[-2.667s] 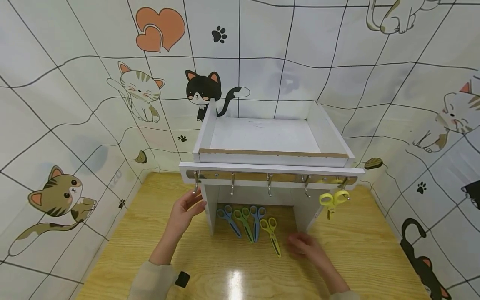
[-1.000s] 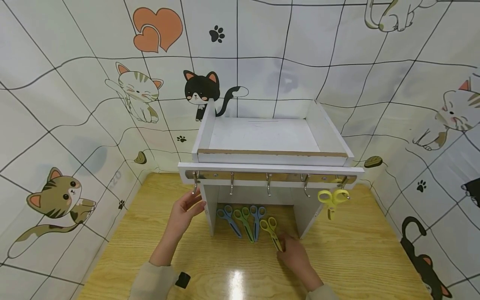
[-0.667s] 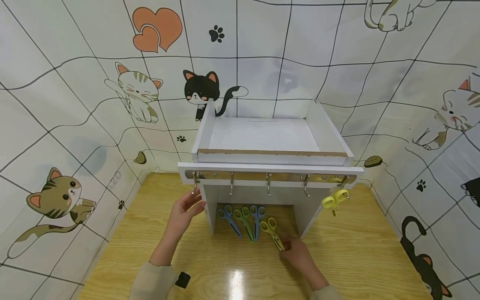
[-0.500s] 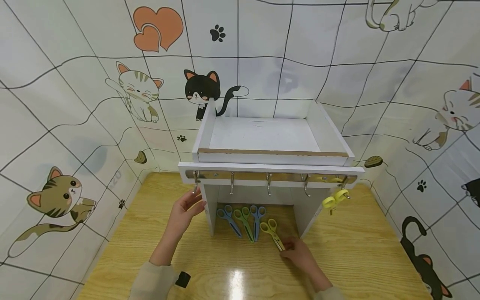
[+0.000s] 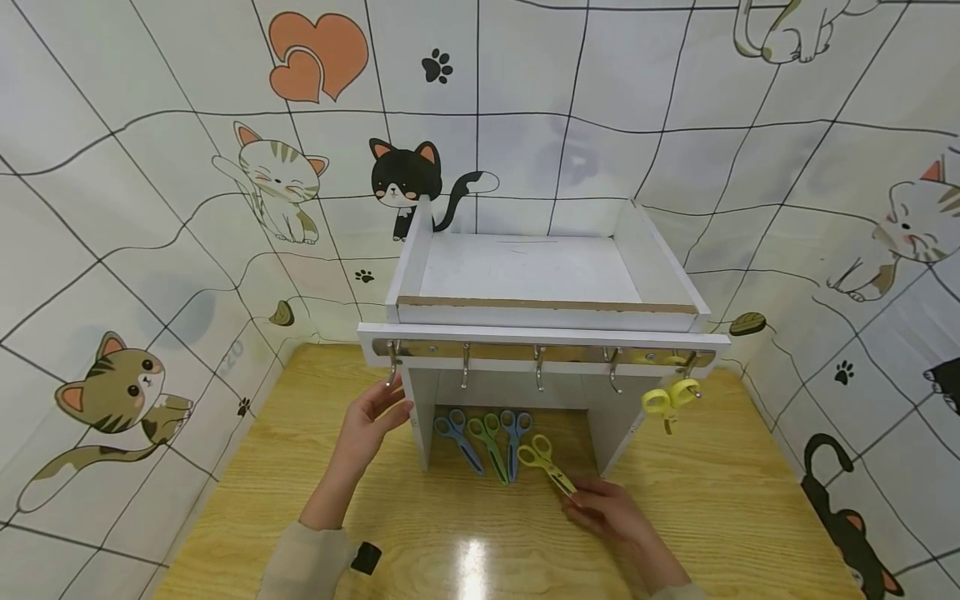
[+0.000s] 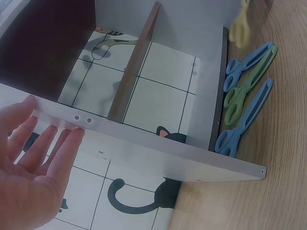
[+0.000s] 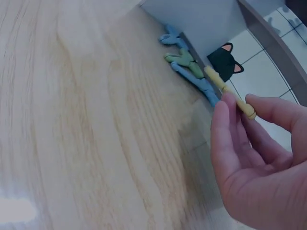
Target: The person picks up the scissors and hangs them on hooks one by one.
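My right hand [image 5: 611, 510] pinches yellow scissors [image 5: 546, 463] by the blade end between thumb and fingers, their handle loops pointing toward the shelf. In the right wrist view these yellow scissors [image 7: 230, 93] appear edge-on at the fingertips. My left hand [image 5: 367, 425] rests its fingertips against the outer side of the white shelf's left panel [image 6: 158, 143], fingers loosely extended. Under the shelf lie blue scissors [image 5: 459, 440], green scissors [image 5: 488, 446] and a second pair of blue scissors [image 5: 514, 442]. Another pair of yellow scissors [image 5: 670, 400] hangs on the rightmost hook.
The white shelf [image 5: 543, 317] has an open tray top and a front rail with several metal hooks [image 5: 539, 367]. It stands on a wooden table [image 5: 420, 533] before a cat-print wall covering [image 5: 525, 83]. A small black square [image 5: 366, 558] is beside the left sleeve.
My right hand has come in from the right, taken the yellow scissors by the blades and shifted them slightly, turning them. The hanging yellow scissors have swung a little. My left hand stays put.
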`<state>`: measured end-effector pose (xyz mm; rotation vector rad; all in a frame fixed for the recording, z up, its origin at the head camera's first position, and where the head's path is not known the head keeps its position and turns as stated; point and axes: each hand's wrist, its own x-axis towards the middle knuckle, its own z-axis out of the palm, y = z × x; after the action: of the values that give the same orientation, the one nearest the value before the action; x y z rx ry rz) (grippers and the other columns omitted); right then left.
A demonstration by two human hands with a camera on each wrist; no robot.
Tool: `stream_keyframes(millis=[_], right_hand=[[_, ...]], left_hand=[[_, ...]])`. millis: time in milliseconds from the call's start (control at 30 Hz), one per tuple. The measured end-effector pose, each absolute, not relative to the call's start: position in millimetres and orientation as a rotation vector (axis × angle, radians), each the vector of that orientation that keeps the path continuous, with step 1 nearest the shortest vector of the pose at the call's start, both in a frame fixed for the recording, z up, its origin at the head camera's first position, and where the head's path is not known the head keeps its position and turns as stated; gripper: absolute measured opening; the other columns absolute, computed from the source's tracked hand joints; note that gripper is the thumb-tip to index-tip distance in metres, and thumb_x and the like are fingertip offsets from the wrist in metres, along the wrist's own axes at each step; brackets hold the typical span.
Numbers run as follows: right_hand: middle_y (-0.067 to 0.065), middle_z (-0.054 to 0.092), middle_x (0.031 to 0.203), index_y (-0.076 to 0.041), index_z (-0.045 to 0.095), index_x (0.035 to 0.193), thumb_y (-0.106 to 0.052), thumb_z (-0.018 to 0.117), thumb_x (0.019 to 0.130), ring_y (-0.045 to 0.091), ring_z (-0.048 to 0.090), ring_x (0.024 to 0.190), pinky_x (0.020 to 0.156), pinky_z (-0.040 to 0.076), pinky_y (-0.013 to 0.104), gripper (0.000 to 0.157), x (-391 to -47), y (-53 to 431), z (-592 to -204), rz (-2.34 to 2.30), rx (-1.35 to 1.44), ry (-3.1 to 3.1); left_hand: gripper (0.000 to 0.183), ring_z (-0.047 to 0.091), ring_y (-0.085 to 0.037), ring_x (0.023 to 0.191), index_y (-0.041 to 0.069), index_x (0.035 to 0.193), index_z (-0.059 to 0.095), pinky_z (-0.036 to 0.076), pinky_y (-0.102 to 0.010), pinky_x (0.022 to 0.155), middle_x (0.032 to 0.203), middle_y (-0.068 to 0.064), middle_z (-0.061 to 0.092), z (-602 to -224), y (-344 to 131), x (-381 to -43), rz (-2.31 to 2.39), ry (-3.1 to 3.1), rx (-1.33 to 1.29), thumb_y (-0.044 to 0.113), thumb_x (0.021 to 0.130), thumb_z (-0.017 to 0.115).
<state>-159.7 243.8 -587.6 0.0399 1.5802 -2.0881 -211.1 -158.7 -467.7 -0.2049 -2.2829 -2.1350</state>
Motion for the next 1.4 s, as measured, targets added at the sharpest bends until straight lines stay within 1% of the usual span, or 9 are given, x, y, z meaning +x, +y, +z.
stream_keyframes(millis=[167, 300, 600, 733, 800, 1000, 1067, 1233, 1400], right_hand=[[0.003, 0.071, 0.11, -0.01, 0.067, 0.123, 0.0, 0.05, 0.101, 0.013, 0.07, 0.103, 0.095, 0.056, 0.023, 0.029, -155, 246, -581, -2.189, 0.036, 1.403], [0.0, 0.073, 0.109, -0.021, 0.074, 0.109, 0.004, 0.045, 0.102, 0.011, 0.07, 0.104, 0.095, 0.055, 0.022, 0.038, -152, 244, -572, -2.244, -0.019, 1.299], [0.002, 0.074, 0.108, -0.017, 0.076, 0.11, 0.008, 0.045, 0.1, 0.013, 0.072, 0.102, 0.095, 0.055, 0.022, 0.041, -147, 236, -542, -2.336, -0.161, 1.164], [0.002, 0.074, 0.11, -0.015, 0.075, 0.112, 0.013, 0.038, 0.1, 0.014, 0.072, 0.104, 0.097, 0.054, 0.024, 0.048, -146, 234, -531, -2.401, -0.323, 1.113], [0.002, 0.074, 0.112, -0.013, 0.074, 0.115, 0.015, 0.036, 0.1, 0.014, 0.071, 0.106, 0.098, 0.054, 0.025, 0.05, -146, 235, -526, -2.431, -0.416, 1.093], [0.005, 0.075, 0.115, -0.009, 0.073, 0.118, 0.015, 0.034, 0.1, 0.015, 0.07, 0.111, 0.1, 0.053, 0.025, 0.049, -148, 242, -508, -2.496, -0.566, 1.074], [0.005, 0.074, 0.117, -0.008, 0.073, 0.119, 0.016, 0.032, 0.101, 0.015, 0.069, 0.113, 0.101, 0.052, 0.025, 0.051, -149, 244, -502, -2.515, -0.606, 1.065], [0.006, 0.073, 0.122, -0.009, 0.071, 0.122, 0.016, 0.029, 0.101, 0.017, 0.067, 0.118, 0.105, 0.05, 0.027, 0.053, -151, 250, -491, -2.563, -0.698, 0.978], [0.005, 0.072, 0.121, -0.008, 0.073, 0.12, 0.016, 0.03, 0.101, 0.018, 0.068, 0.116, 0.104, 0.051, 0.027, 0.053, -153, 252, -483, -2.632, -0.649, 0.973]], left_hand=[[0.054, 0.057, -0.004, 0.12, -0.004, 0.148, 0.042, 0.055, -0.019, 0.09, 0.153, -0.025, 0.042, -468, -159, -212, -2.136, -2.28, -0.21, 0.001, 0.097, 0.06], [0.053, 0.056, 0.009, 0.111, -0.006, 0.147, 0.042, 0.055, -0.018, 0.089, 0.153, -0.026, 0.041, -468, -158, -212, -2.152, -2.264, -0.206, -0.001, 0.097, 0.059], [0.053, 0.056, 0.01, 0.109, -0.006, 0.147, 0.042, 0.056, -0.019, 0.089, 0.152, -0.026, 0.042, -468, -158, -212, -2.163, -2.254, -0.205, -0.001, 0.097, 0.06], [0.053, 0.057, 0.009, 0.11, -0.006, 0.147, 0.043, 0.056, -0.02, 0.09, 0.152, -0.025, 0.042, -468, -158, -213, -2.166, -2.256, -0.206, -0.001, 0.097, 0.06], [0.053, 0.057, 0.005, 0.113, -0.005, 0.147, 0.043, 0.056, -0.021, 0.09, 0.152, -0.025, 0.042, -468, -158, -212, -2.164, -2.259, -0.204, -0.001, 0.097, 0.059], [0.053, 0.055, -0.021, 0.128, -0.005, 0.147, 0.042, 0.056, -0.022, 0.091, 0.153, -0.025, 0.042, -468, -158, -212, -2.144, -2.28, -0.19, 0.0, 0.097, 0.059], [0.054, 0.056, -0.017, 0.127, -0.005, 0.147, 0.042, 0.056, -0.021, 0.091, 0.153, -0.025, 0.042, -468, -158, -212, -2.146, -2.28, -0.183, 0.0, 0.097, 0.059], [0.055, 0.057, 0.008, 0.111, -0.006, 0.147, 0.041, 0.055, -0.017, 0.088, 0.152, -0.027, 0.042, -468, -156, -211, -2.154, -2.258, -0.186, -0.002, 0.096, 0.059], [0.055, 0.056, 0.012, 0.107, -0.007, 0.147, 0.041, 0.055, -0.017, 0.086, 0.152, -0.028, 0.042, -467, -156, -211, -2.154, -2.246, -0.187, -0.003, 0.095, 0.059]])
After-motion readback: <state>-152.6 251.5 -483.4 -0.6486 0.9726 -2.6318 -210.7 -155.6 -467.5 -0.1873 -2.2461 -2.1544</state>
